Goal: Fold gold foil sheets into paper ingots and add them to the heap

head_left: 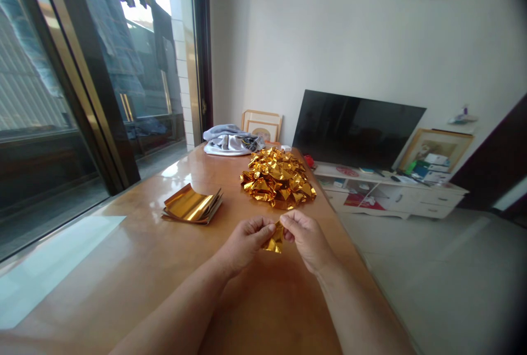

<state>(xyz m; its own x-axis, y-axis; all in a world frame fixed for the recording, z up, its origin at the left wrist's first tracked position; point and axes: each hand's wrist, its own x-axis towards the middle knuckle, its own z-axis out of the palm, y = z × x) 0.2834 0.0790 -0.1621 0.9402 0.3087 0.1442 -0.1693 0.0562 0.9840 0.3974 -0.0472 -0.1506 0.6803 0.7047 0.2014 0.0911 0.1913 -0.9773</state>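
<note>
Between my two hands, above the wooden table, is a small folded piece of gold foil paper. My left hand pinches its left side with thumb and fingers. The fingertips of my right hand grip its upper right edge. Just beyond them lies a heap of folded gold foil pieces. To the left of the heap rests a stack of flat gold foil sheets, its top sheets curling up at the edges.
Grey cloth is bunched at the table's far end, before leaning picture frames. On the right, past the table's edge, a television stands on a white cabinet. A glass sliding door runs along the left.
</note>
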